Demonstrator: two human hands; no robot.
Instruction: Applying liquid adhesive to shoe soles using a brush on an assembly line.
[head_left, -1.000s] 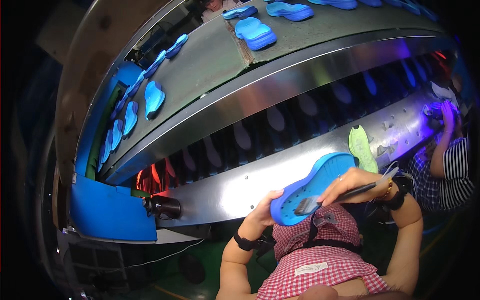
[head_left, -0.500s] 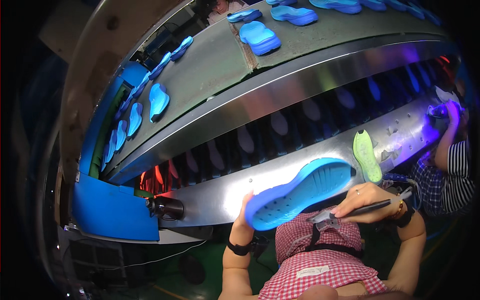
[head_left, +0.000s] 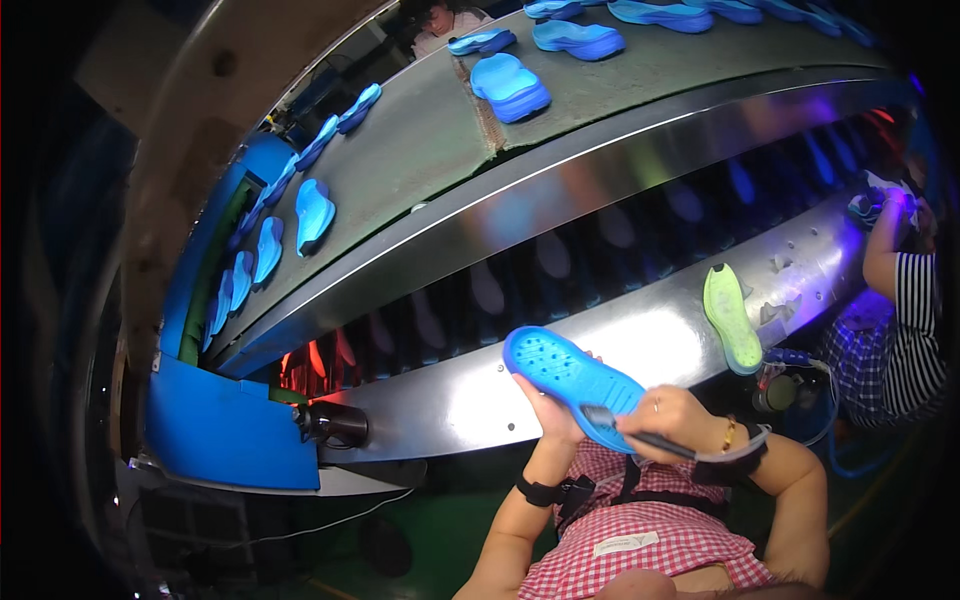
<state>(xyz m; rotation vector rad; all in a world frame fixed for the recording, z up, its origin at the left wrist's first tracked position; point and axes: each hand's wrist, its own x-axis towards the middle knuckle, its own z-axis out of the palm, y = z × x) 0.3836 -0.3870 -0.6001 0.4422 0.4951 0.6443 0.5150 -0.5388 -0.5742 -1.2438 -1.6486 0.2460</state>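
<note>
My left hand [head_left: 553, 412] is closed around the side and underside of a blue shoe sole [head_left: 552, 362], tilted in front of my checked apron. Small holes show at the sole's far rounded end, and grooves run across its middle. My right hand [head_left: 672, 420] grips a brush [head_left: 662, 442] by its dark handle. The grey bristles lie against the near part of the sole. A yellow-green sole [head_left: 731, 318] with a dark tip rests on the metal ledge [head_left: 455, 405], to the right of my hands.
Beyond the ledge, a green conveyor belt [head_left: 400, 160] carries several blue soles [head_left: 510, 88]. A dark bottle [head_left: 337, 425] stands at the ledge's left, beside a blue machine panel [head_left: 225, 420]. A co-worker in striped sleeves [head_left: 912, 300] works at the right; another person [head_left: 445, 28] is across the belt.
The blue sole has turned, its holed end now pointing away and left. My right hand has brought the brush left onto the sole. Soles on the belt have shifted slightly left.
</note>
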